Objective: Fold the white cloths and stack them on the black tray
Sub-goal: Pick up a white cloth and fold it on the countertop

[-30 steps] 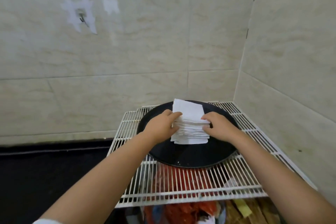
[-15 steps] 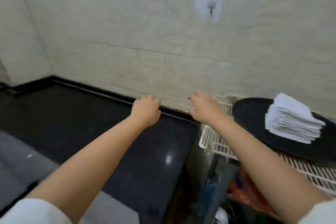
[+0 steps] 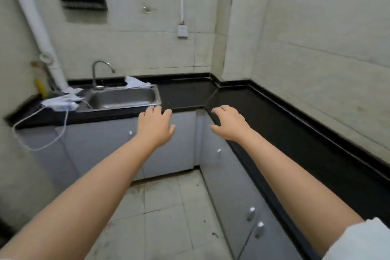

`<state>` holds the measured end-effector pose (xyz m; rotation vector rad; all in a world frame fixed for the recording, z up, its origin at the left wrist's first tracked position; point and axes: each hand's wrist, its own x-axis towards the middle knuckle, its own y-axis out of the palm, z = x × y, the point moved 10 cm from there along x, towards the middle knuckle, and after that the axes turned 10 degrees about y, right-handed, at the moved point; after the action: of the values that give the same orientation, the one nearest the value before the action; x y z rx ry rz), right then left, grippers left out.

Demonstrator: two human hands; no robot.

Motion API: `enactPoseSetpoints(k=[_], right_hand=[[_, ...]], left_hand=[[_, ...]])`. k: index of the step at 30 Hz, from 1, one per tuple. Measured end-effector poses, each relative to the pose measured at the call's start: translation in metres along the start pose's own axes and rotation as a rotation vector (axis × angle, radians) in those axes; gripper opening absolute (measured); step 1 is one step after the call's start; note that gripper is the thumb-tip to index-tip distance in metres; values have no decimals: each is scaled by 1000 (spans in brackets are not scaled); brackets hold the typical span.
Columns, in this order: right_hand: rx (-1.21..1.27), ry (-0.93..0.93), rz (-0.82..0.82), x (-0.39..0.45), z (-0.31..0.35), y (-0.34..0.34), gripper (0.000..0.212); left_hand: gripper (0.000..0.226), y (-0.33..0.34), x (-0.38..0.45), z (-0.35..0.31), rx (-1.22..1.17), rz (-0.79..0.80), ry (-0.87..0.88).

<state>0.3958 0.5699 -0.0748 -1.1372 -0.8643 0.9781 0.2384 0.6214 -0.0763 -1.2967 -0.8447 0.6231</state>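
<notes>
While both hands hang empty over the corner of the kitchen, the step in hand reads as fetching the next cloth, and it is best done by going straight to the sink end and lifting one piece by two corners so it opens flat for folding. Left hand (image 3: 155,126): fingers spread and relaxed, holding nothing, in front of the grey cabinet doors (image 3: 101,145). Right hand (image 3: 229,124): fingers loosely spread, empty, above the edge of the black worktop (image 3: 285,124). White cloths (image 3: 61,101): a crumpled heap on the worktop left of the steel sink (image 3: 124,99), with another white piece (image 3: 135,82) behind the basin near the tap (image 3: 101,72); blur leaves it unsure whether all of this is cloth. Black tray: out of view. White cable (image 3: 42,133): trails from the heap down the cabinet front, likely to snag a hasty pull.
</notes>
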Motion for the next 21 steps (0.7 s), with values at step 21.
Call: enactPoseSetpoints(k=[21], right_hand=[[76,-248,224,521,249,145,50]], left_hand=[[45,147,317,411,0,196,-416]])
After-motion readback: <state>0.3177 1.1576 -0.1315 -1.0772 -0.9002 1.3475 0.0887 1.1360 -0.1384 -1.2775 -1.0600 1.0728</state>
